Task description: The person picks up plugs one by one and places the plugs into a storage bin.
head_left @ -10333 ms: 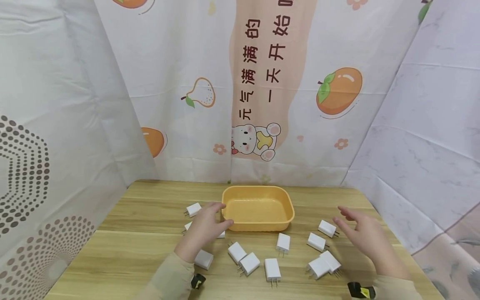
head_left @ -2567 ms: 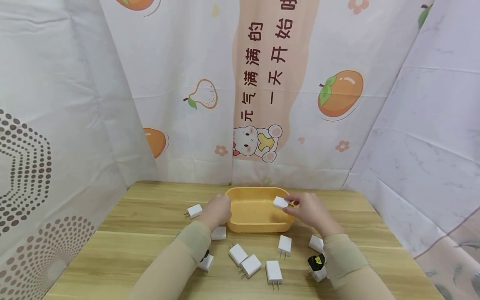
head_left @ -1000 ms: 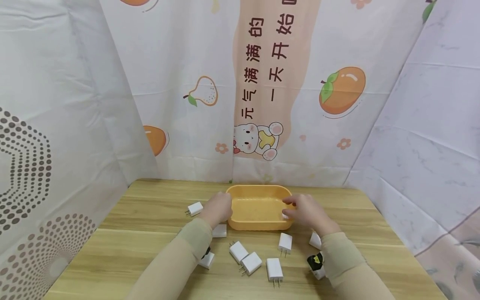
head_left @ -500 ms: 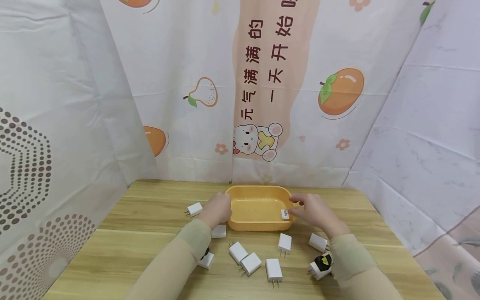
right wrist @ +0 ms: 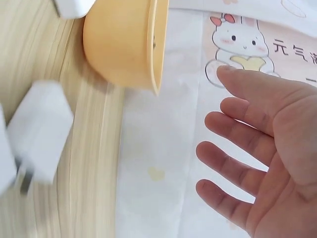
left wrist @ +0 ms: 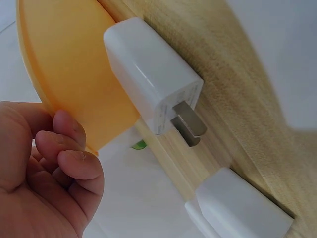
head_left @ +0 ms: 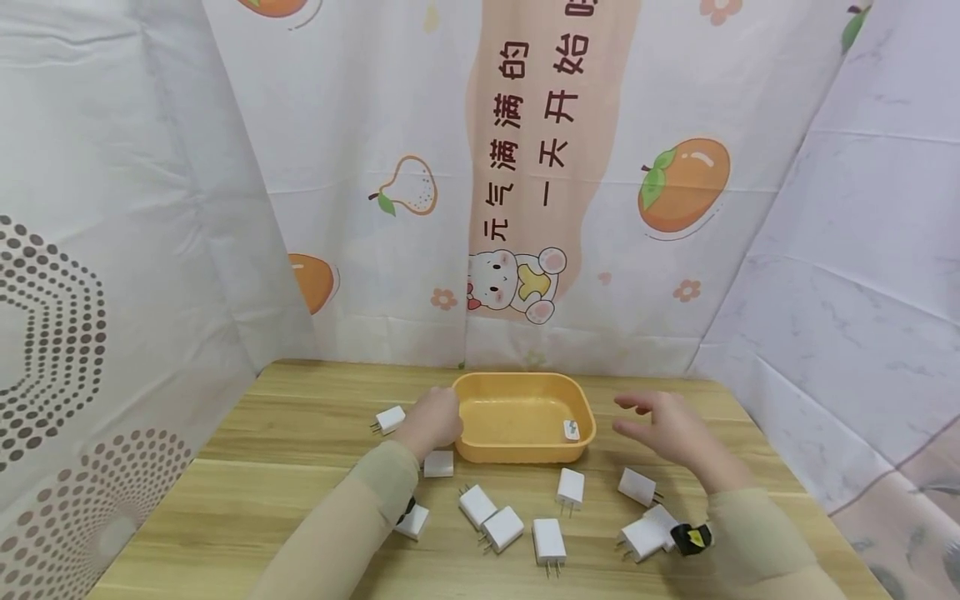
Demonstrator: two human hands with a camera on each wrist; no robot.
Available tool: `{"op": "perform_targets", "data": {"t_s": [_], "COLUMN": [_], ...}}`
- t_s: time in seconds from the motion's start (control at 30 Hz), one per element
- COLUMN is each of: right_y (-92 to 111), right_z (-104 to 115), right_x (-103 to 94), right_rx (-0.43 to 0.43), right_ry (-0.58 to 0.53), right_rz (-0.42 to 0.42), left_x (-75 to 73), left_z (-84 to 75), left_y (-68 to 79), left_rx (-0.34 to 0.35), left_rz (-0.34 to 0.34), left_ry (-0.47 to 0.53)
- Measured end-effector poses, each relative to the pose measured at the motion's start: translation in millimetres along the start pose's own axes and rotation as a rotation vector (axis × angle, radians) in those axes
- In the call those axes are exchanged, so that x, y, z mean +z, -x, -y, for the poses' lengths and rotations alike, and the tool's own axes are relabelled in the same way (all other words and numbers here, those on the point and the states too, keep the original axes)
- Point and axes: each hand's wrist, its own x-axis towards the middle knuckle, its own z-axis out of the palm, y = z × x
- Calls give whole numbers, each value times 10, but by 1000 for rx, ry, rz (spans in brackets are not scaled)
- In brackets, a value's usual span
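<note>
Right hand [head_left: 667, 429] has drawn away from the yellow tray [head_left: 517, 454] since half a second ago, and a white adapter [head_left: 572, 430] now lies free inside, at the tray's right end close to its front wall. It is the only thing seen in the tray. That hand is empty, its fingers loosely spread, over the right part of the tabletop [head_left: 300, 467].

From it, the closest loose adapter [head_left: 637, 487] lies towards the tabletop's near edge and slightly left. Its long axis slants, prongs aimed towards the near right corner. Closer to the near edge, a front adapter [head_left: 642, 538] and a rear adapter [head_left: 662, 525] sit together, perhaps partly overlapped; the angle makes it hard to be sure. The right hand is nearer to all three than the left hand [head_left: 435, 417], whose curled fingers pinch the tray's left rim.

Between tray and near edge lie four middle adapters [head_left: 549, 542], with three left adapters [head_left: 390, 419] showing around the left hand and forearm.
</note>
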Motion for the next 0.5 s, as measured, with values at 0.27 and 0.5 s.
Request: {"op": "perform_targets", "data": {"t_s": [0.27, 0.5], "right_y": [293, 431], "right_z": [-229, -292], "right_x": [-216, -355], "right_rx": [7, 17], "right_ry": [-14, 61], "right_rz": [-7, -59], "left_x": [6, 30], "left_z": [-3, 55], "left_y": [3, -6], "left_rx": [-16, -12], "left_rz": [-2, -4], "left_ry": [22, 61]}}
